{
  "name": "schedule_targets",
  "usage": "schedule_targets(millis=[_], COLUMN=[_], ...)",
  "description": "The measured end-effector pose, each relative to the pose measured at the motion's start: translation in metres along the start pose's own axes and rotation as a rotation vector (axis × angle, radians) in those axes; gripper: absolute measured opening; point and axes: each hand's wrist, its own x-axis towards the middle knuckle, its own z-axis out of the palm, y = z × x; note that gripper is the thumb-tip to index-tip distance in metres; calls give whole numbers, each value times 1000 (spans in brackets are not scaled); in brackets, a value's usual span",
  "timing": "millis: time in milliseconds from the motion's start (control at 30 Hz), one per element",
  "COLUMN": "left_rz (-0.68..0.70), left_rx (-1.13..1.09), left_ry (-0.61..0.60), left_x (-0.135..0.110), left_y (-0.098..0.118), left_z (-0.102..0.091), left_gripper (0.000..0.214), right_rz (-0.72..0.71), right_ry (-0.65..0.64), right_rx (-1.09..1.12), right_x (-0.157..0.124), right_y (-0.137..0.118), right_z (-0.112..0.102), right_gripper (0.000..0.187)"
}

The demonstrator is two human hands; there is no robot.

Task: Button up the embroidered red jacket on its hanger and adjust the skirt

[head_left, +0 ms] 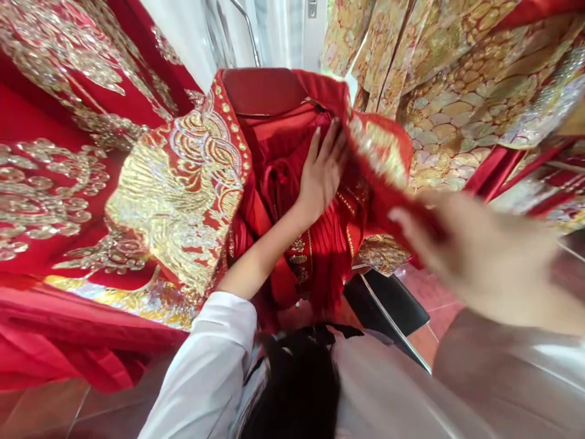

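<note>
A red jacket with heavy gold and silver embroidery hangs in front of me, its front spread apart. Inside it is a red pleated skirt with gold trim, and a red ribbon bow near its top. My left hand reaches into the jacket and lies with outstretched fingers against the red cloth, its fingertips in shadow below the collar. At the right, my right hand, blurred by motion, is closed on the edge of the jacket's other front panel and holds it outward.
Red garments with beaded embroidery hang close on the left. On the right hangs gold scale-patterned clothing. Below are a black flat object, a thin metal bar and reddish floor tiles. White curtains stand behind.
</note>
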Motion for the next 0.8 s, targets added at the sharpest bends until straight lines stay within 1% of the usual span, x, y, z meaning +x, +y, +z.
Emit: schedule_targets(millis=[33,67,100,133,167,200,233,267,300,333,367,400,433,467,500,533,567,600,633,667,700,733,767,800], left_rz=[16,33,47,85,123,200,173,121,83,53,23,3,-20,-50,-76,-101,-120,-111,-94,-78,-66,-65,-78,-99], left_rx=[-2,-1,-6,-20,-37,-82,-111,-137,-162,-168,-142,-80,11,113,197,233,202,141,90,56,44,40,29,8], left_ry=[-37,-74,-133,-210,-287,-465,-554,-516,-432,-273,-85,96,246,335,350,300,202,93,13,-33,-37,-7,39,79], left_x=[-20,-42,-65,-89,-110,-128,-142,-152,-156,-157,-153,-146,-137,-125,-113,-100,-87,-76,-66,-60,-56,-54,-54,-55], left_y=[3,4,4,3,0,-3,-6,-10,-13,-16,-20,-25,-32,-40,-48,-58,-67,-75,-82,-87,-90,-92,-92,-91], left_z=[-4,-11,-20,-33,-48,-65,-83,-102,-120,-136,-151,-164,-174,-181,-187,-190,-192,-192,-192,-190,-189,-187,-185,-184], left_gripper=[60,61,57,50,42,39,37,39,40,38,36,34,35,39,46,55,61,63,60,55,49,45,43,43], right_rz=[-123,-177,-209,-203,-169,-114,-47,31,114,192,252,293,319,321,293,256,217,170,89,-23,-143,-228,-268,-266], right_ry=[-92,-226,-361,-491,-588,-640,-650,-621,-553,-449,-322,-184,-49,59,131,137,106,73,23,-31,-93,-157,-207,-247], right_rx=[109,236,368,479,547,569,556,524,489,463,448,441,433,418,397,379,367,364,380,416,463,505,537,561], right_x=[-11,-21,-30,-40,-49,-59,-67,-75,-80,-81,-78,-70,-56,-38,-16,9,35,60,84,106,124,139,151,160], right_y=[-12,-20,-25,-26,-26,-23,-19,-13,-6,2,11,21,29,37,43,47,49,49,47,44,41,37,34,31], right_z=[14,31,49,66,84,100,114,125,134,139,141,139,135,129,122,115,108,102,99,97,98,100,103,105], right_gripper=[19,27,40,53,62,66,66,63,59,55,51,47,44,43,43,43,46,50,55,59,59,54,43,31])
